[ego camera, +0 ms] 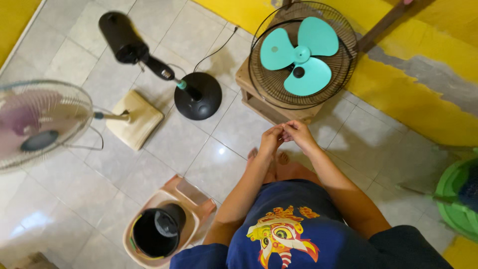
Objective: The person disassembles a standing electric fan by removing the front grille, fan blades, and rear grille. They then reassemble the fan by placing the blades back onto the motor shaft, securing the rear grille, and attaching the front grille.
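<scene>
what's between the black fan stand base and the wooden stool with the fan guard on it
In the head view, only bare grey floor tile lies between the black round base and the wooden stool. A thin black cord runs behind that gap, not through it.

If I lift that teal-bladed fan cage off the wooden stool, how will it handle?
The fan cage looks like thin wire, so probably light but springy. It leans half off the wooden stool, so a push may tip it. Being round, it could roll.

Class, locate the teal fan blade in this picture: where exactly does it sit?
The teal fan blade sits inside a round black wire guard on a wooden stool, at top centre of the head view, just beyond both hands.
</scene>
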